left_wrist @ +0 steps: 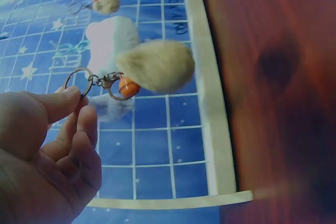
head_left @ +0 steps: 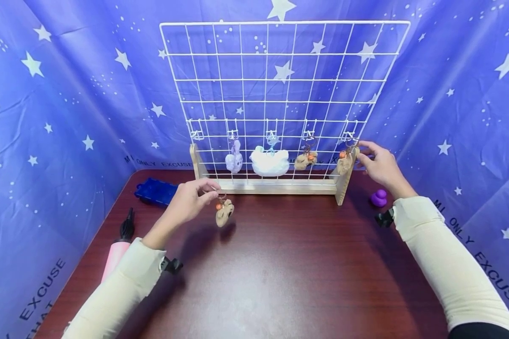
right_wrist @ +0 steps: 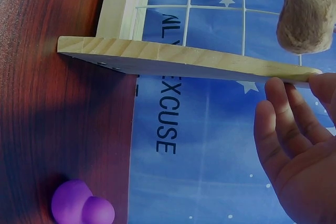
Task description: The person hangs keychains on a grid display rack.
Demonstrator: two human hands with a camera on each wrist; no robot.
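Note:
My left hand [head_left: 192, 198] pinches the metal ring of a tan plush keychain [head_left: 225, 213] between thumb and fingers. The keychain hangs over the table in front of the rack's left part, and its orange bell [left_wrist: 128, 86] shows in the left wrist view. At the right end of the white wire rack [head_left: 286, 80], my right hand [head_left: 379, 162] grips the upper end of the wooden stand [right_wrist: 173, 55] with thumb and fingertips. Beside those fingers a second tan plush keychain [head_left: 344, 165] hangs from a hook.
Hooks along the rack also hold a lavender bunny keychain [head_left: 234, 162], a large white plush [head_left: 270, 162] and another tan keychain [head_left: 306, 161]. A bare hook [head_left: 197, 135] is at the far left. On the table lie a blue tray [head_left: 154, 192], a pink-and-black pump [head_left: 118, 254] and a purple duck [head_left: 379, 198].

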